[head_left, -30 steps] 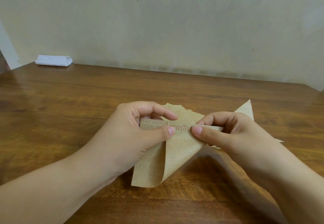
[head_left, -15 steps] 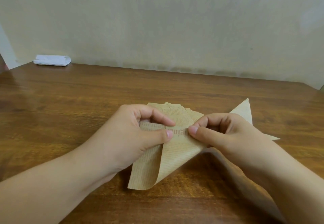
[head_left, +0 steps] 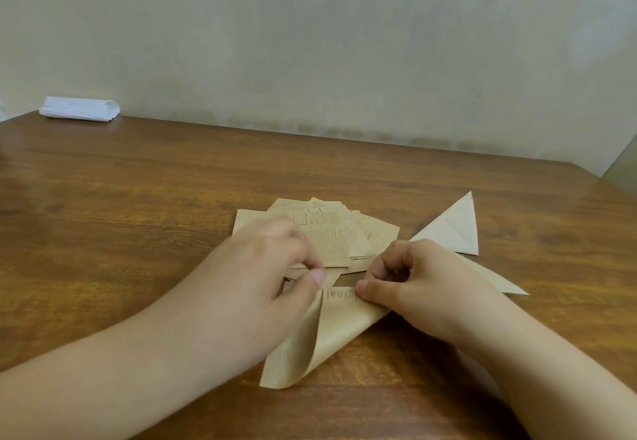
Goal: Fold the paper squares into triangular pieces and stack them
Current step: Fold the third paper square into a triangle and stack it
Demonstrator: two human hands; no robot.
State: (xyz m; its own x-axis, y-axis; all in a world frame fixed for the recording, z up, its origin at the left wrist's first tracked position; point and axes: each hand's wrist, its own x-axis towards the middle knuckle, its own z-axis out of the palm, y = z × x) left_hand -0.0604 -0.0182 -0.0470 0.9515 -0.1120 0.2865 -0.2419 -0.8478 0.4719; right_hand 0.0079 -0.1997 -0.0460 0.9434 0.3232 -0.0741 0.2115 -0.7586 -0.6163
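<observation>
A tan printed paper square, bent over into a loose fold, lies on the wooden table in front of me. My left hand pinches its upper left corner between thumb and fingers. My right hand pinches the upper right part with curled fingers. Behind the hands lies a loose pile of unfolded paper squares. To the right, folded paper triangles lie on the table, partly hidden under my right hand.
A folded white cloth sits at the far left edge of the table against the pale wall. The table's right corner shows at the far right.
Both hands have brought the bent paper down and toward me, uncovering the pile of squares behind. The left hand is blurred with motion.
</observation>
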